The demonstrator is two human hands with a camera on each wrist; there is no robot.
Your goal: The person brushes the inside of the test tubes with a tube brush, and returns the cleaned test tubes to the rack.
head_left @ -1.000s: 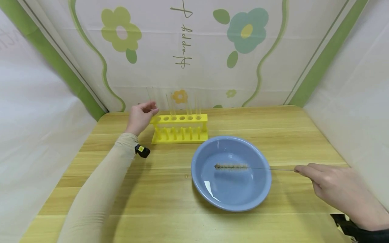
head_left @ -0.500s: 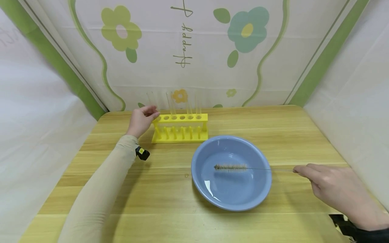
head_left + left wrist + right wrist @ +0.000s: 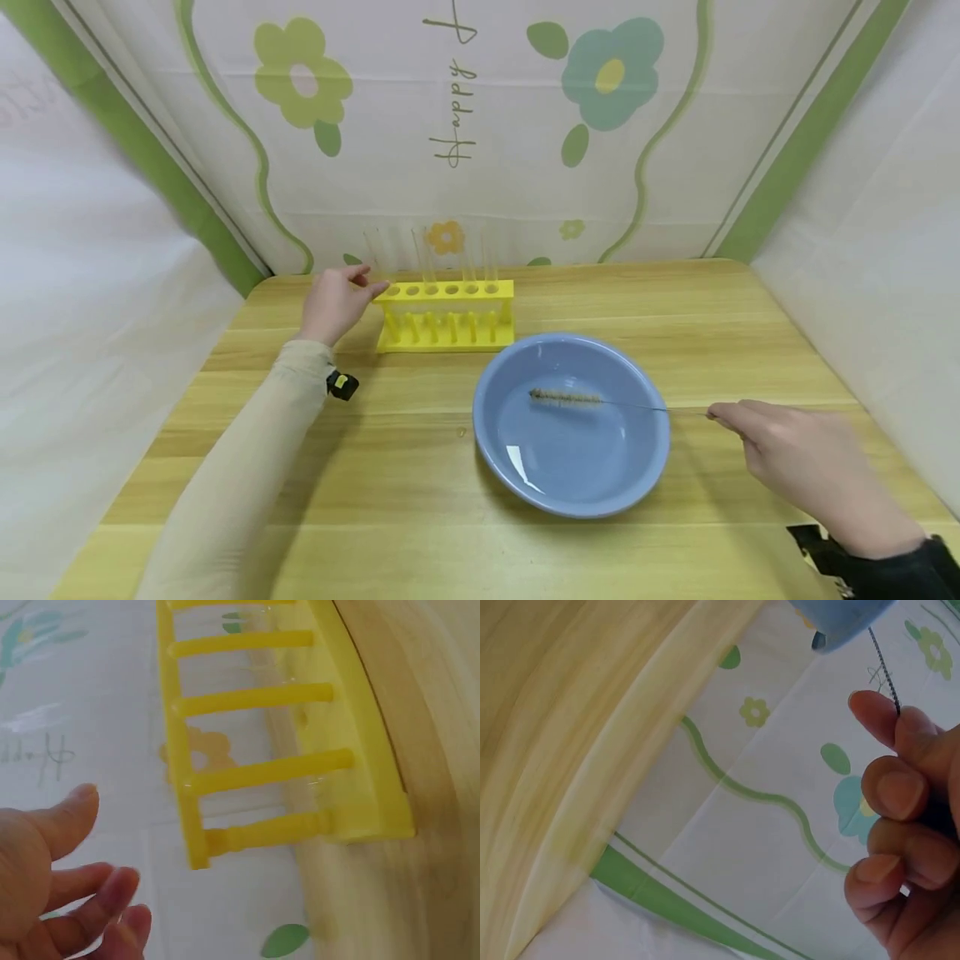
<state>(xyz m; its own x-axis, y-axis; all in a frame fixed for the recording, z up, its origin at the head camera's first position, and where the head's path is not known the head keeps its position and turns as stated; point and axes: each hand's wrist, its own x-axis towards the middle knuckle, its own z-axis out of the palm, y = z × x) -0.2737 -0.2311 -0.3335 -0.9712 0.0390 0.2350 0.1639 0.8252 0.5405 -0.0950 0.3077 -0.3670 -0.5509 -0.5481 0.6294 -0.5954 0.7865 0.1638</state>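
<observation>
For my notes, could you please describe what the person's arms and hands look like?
A long beige sleeve covers the left arm, with a small black device, marked in yellow, at the wrist. Black material, sleeve or strap, I cannot tell, surrounds the right wrist. The left hand and right hand wear no gloves.

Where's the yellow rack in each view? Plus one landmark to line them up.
Head: yellow rack just left of centre, behind and left of the blue basin.
Left wrist: yellow rack from top centre toward the right, cut off by the top edge.
Right wrist: not in it.
Shared landmark: white flowered cloth, visible in all three.
</observation>
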